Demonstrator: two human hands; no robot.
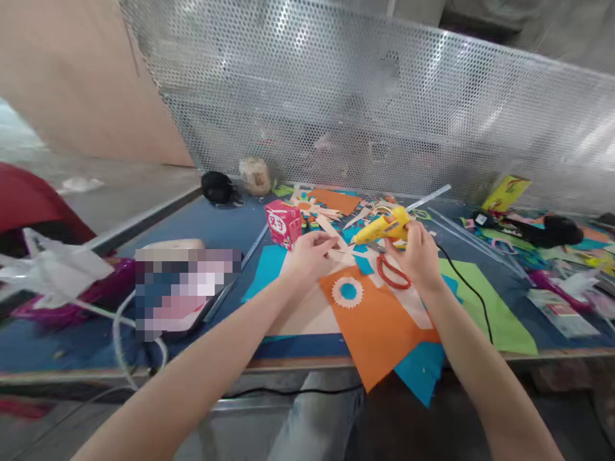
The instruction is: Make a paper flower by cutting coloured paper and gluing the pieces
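Note:
My right hand (419, 256) is wrapped round a yellow glue gun (387, 225), which has a clear glue stick (429, 198) in its back end. Its nozzle points left, close to a pale paper strip (342, 248). The fingers of my left hand (311, 251) are pinched at that strip's end. Below the glue gun lie scissors with red handles (394, 275), their blades not clearly visible. A pale toothed paper ring with a blue centre (348, 292) rests on an orange sheet (384, 326).
A pink box (283, 224) stands beyond my left hand. Blurred paper scraps (331, 202) lie at the back against a perforated metal screen (336, 96). A green sheet (500, 307) and the gun's black cord (468, 285) are at right. A phone-like device (192, 294) lies left.

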